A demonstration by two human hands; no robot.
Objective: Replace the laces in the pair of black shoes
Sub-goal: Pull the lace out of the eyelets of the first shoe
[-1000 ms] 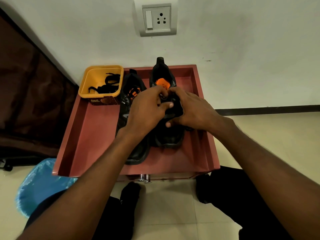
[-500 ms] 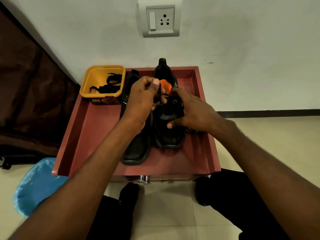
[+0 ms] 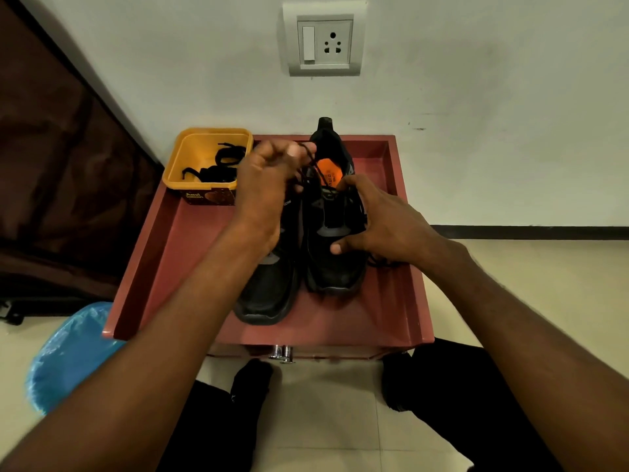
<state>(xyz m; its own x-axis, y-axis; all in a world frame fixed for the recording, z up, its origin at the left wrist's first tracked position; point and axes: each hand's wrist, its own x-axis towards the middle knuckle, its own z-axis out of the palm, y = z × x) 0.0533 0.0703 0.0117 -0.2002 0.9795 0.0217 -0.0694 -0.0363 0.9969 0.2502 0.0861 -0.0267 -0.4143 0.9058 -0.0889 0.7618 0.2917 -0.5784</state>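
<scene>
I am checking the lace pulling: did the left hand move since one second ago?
Yes. The left hand rose toward the yellow box, pulling the lace.

Black shoes; orange insole; yellow tub; seemingly reddish-brown tray.

Place: we sit in a home room | Above our hands: wall socket on painted wall | Beneath us: tiled floor | Left of our hands: dark curtain, blue plastic bag
</scene>
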